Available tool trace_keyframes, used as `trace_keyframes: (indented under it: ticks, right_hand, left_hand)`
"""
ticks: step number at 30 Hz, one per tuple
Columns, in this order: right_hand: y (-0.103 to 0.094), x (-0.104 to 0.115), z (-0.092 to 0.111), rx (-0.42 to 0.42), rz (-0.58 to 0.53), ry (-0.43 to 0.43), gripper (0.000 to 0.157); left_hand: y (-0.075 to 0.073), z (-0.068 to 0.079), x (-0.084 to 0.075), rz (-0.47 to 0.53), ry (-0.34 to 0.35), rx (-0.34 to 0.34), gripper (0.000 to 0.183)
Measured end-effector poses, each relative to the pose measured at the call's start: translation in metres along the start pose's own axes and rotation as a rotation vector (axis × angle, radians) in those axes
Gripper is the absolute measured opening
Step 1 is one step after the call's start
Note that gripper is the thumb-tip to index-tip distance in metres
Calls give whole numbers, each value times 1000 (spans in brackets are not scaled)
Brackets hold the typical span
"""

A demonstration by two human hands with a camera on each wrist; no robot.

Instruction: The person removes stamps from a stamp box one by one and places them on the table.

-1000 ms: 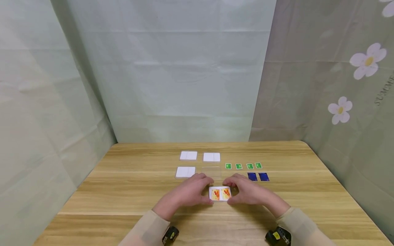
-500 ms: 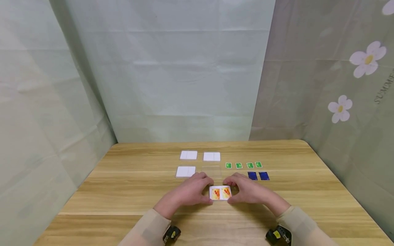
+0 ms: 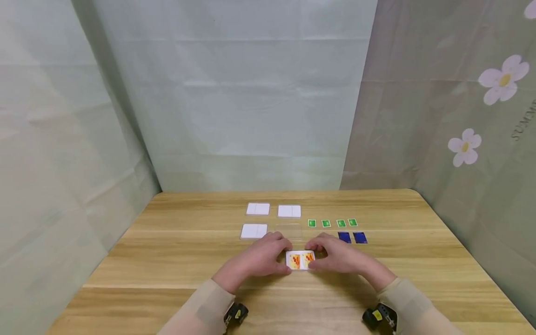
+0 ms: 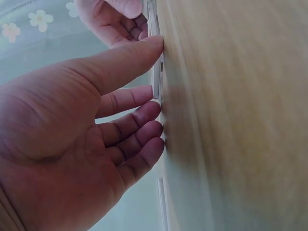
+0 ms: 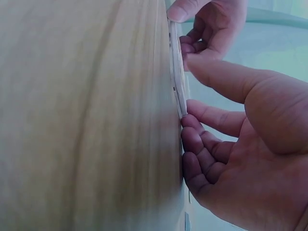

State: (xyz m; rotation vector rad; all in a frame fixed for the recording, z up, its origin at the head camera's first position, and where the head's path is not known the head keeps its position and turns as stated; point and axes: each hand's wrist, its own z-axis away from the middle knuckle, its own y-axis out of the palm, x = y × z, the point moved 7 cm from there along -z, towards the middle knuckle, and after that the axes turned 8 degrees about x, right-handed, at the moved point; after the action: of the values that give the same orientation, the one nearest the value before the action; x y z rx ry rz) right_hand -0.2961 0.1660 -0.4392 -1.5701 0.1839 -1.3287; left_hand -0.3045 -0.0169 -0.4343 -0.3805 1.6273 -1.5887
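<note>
A clear flat case (image 3: 302, 269) lies on the table between the hands, with two orange-and-yellow picture cards (image 3: 295, 261) side by side on its white face. My left hand (image 3: 264, 257) grips its left end, thumb at the near edge and forefinger at the far edge. In the left wrist view, the thumb (image 4: 153, 44) touches the case's rim. My right hand (image 3: 337, 255) holds the other end; its thumb lies over the right card's lower corner. The right wrist view shows the case (image 5: 175, 72) edge-on, its end against the right forefinger. Small curled fingers rest on the table.
Beyond the hands lie three white-faced clear cases (image 3: 258, 209) and one see-through case (image 3: 289, 231). To their right are several small green cards (image 3: 326, 223), with two dark blue cards (image 3: 360, 237) nearer. Curtains (image 3: 259, 102) enclose the wooden table (image 3: 167, 270).
My right thumb has moved from the case's near edge up onto the right picture card. The left hand keeps its grip, and the case stays almost in place.
</note>
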Motion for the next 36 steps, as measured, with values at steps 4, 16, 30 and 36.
trace_keyframes:
  ticks: [4,16,30,36]
  right_hand:
    - [-1,-2,-2,-18,-2,11,33]
    - [0,-2,-6,-41,0,47,25]
    - [-4,-1,-8,-89,-47,60,16]
    - [-8,-3,-9,-121,-59,66,11]
  left_hand:
    - [-1,0,-1,-6,-3,10,52]
    - [-2,2,-1,10,11,4,51]
    - [1,0,0,11,13,4,50]
    - [0,1,0,17,11,3,51]
